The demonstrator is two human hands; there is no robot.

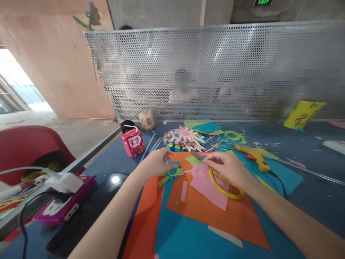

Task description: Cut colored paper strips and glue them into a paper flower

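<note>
My left hand [159, 162] is at the left, its thumb and fingers closed on the edge of a blue-and-green paper cutout [172, 173]. My right hand [222, 165] is beside yellow-handled scissors [229, 190], its fingers pinched together near the blades; what they grip is too small to make out. Below them lies a cut piece of pink paper [211, 192] on an orange sheet [231, 219], with a narrow pink strip [184, 191] to its left. Blue sheets [183, 237] spread underneath. A layered paper flower [185, 136] rests behind my hands.
A red drink box [133, 143], a jar [147, 120] and a black phone-like slab [88, 216] are at the left, near a purple power strip [61, 210]. A yellow glue gun [254, 156] with a cord lies right. A perforated screen [202, 72] stands behind.
</note>
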